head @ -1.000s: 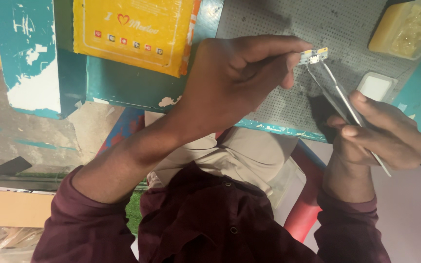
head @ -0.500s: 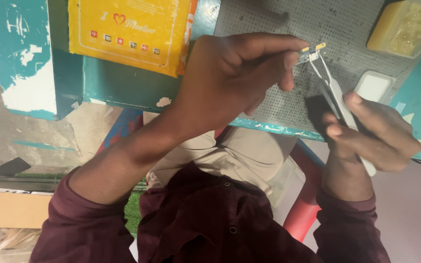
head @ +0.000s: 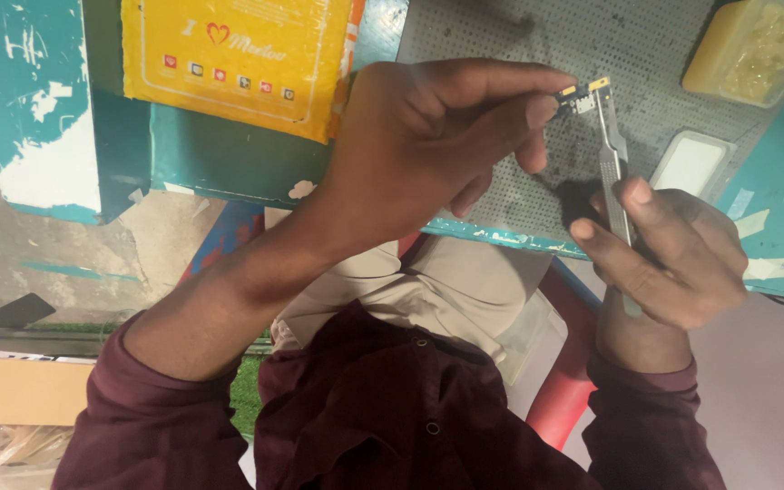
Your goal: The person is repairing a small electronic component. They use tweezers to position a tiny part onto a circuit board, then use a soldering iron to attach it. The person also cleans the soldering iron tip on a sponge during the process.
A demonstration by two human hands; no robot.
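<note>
overhead, left hand [head: 428, 145] pinching small circuit board [head: 581, 95], right hand [head: 669, 249] gripping tweezers [head: 612, 154]

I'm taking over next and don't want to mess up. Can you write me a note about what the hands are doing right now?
Left hand: pinches a small circuit board at the fingertips, held up over the grey dotted mat.
Right hand: grips metal tweezers, with the tips at the board's edge.
Nearby: a white tray and a clear tub on the bench, and a yellow box to the left.
Done: board picked up, tweezers brought to it.
Left: the tweezer work on the board. The picture is too small to show whether any part is gripped or has come off.
</note>
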